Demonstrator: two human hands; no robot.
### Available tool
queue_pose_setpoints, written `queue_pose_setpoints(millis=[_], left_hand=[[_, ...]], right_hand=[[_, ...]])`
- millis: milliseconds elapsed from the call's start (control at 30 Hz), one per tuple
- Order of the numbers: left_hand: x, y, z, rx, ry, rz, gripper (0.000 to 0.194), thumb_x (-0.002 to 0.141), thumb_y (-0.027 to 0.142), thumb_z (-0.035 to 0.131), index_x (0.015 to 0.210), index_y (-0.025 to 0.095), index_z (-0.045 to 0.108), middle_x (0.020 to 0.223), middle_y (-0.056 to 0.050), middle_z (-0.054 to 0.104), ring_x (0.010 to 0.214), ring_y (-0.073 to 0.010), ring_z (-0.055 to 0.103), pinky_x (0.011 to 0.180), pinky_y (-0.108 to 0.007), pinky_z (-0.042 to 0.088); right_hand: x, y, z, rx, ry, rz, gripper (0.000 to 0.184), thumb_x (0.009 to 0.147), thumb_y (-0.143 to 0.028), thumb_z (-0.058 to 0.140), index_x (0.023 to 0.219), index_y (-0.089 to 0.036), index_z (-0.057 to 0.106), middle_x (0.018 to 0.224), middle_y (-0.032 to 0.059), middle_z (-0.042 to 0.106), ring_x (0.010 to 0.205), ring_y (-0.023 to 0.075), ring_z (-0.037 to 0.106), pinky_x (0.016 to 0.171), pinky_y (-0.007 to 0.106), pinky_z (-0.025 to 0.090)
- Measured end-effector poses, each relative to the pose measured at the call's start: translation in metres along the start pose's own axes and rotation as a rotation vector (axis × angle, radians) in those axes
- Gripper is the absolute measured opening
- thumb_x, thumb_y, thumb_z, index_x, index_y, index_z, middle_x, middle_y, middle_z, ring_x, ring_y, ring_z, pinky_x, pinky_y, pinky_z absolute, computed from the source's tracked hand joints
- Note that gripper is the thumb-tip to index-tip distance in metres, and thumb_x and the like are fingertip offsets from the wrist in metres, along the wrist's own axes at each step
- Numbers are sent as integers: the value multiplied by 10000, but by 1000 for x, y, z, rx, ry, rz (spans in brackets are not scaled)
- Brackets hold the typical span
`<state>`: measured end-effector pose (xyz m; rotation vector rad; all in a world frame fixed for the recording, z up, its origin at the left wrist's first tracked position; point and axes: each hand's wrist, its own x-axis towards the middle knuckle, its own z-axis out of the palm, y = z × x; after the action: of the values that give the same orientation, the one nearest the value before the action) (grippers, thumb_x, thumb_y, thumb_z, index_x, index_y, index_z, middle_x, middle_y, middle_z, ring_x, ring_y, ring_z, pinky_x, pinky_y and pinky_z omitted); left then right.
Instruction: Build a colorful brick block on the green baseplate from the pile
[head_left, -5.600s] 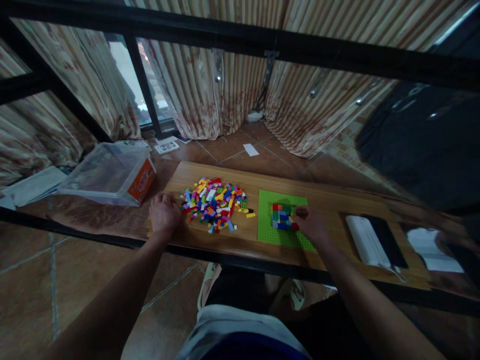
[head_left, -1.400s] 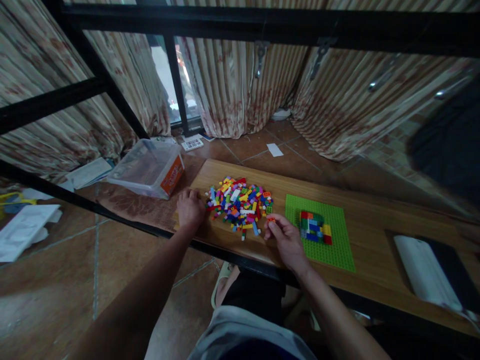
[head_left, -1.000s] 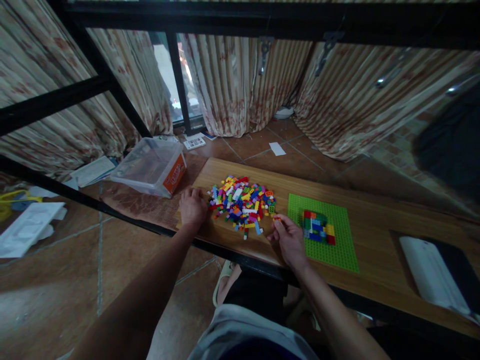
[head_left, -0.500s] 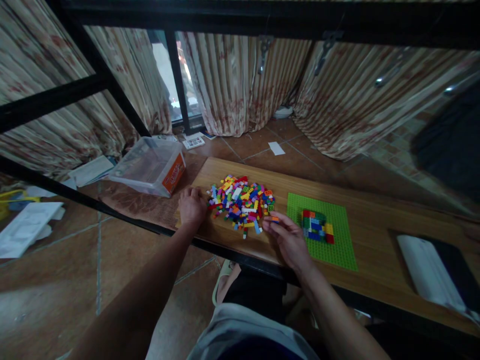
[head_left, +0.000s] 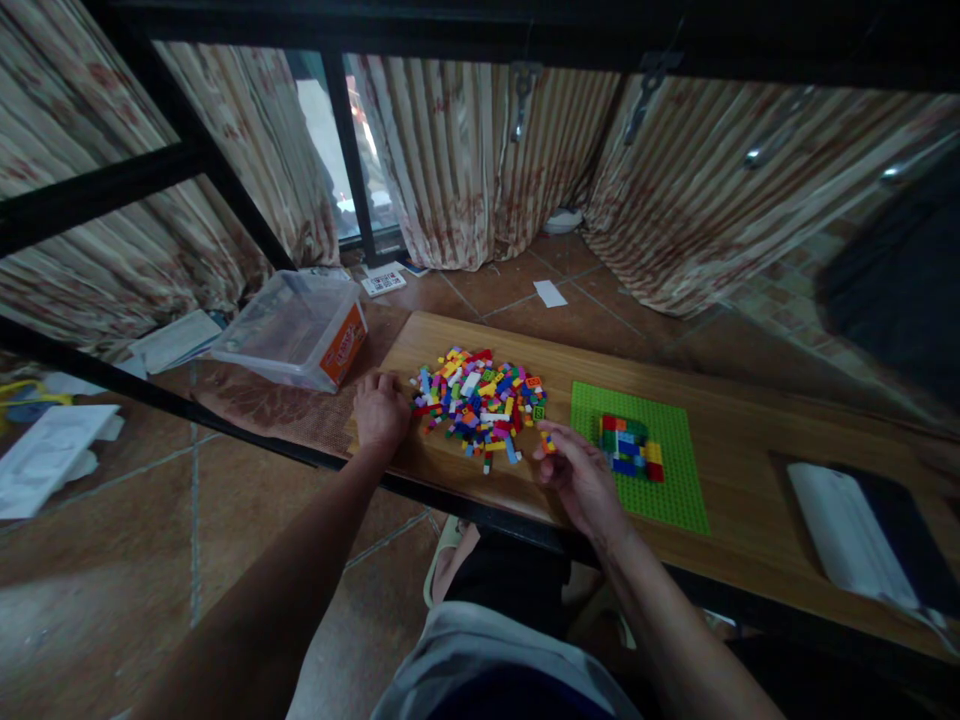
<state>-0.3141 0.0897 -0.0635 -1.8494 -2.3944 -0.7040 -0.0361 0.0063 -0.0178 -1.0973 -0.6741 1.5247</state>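
Between the fingertips of my right hand [head_left: 585,480] is a small orange toy brick [head_left: 548,442], partly covered by the fingers. My left hand [head_left: 381,412] rests on the wooden board at the left side of a heap of mixed toy bricks [head_left: 480,400]; its fingers lie loosely on the board and hold nothing visible. Just right of my right hand lies a green baseplate [head_left: 679,430]. On it stands a small built block of blue, red, green and yellow bricks [head_left: 630,455], touched by neither hand.
A clear plastic box [head_left: 289,330] with an orange label stands beyond my left hand. On the right end of the wooden board [head_left: 739,470] lies a white and dark device [head_left: 855,530]. A black metal bar [head_left: 262,425] crosses at left; curtains [head_left: 435,160] hang behind.
My right hand has moved slightly and turned the orange brick between its fingertips. My left hand stays beside the heap. The whole view has shifted a little.
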Motion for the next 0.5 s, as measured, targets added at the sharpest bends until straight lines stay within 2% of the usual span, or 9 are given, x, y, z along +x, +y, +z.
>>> queue_pose_setpoints(millis=[100, 300, 500], left_hand=[[0, 1, -1, 2, -5, -9, 329, 822, 149, 456, 1080, 173, 660, 1118, -134, 617, 1095, -303, 540, 889, -413, 450], [-1, 1, -2, 5, 4, 9, 325, 827, 157, 451, 1077, 167, 658, 1134, -137, 613, 1098, -301, 540, 902, -413, 450], [0, 2, -1, 7, 1, 7, 329, 826, 148, 444, 1076, 162, 659, 1155, -139, 613, 1114, -302, 536, 924, -418, 448]], right_hand=[[1, -2, 0, 23, -27, 20, 267, 781, -426, 715, 946, -215, 717, 673, -28, 637, 495, 66, 486, 464, 189, 438], [3, 1, -4, 64, -11, 127, 262, 772, -466, 728, 836, -213, 714, 895, 20, 723, 633, 79, 620, 609, 199, 564], [3, 2, -8, 72, 31, 129, 265, 763, -414, 752, 957, -236, 723, 854, 14, 739, 615, 84, 639, 590, 198, 577]])
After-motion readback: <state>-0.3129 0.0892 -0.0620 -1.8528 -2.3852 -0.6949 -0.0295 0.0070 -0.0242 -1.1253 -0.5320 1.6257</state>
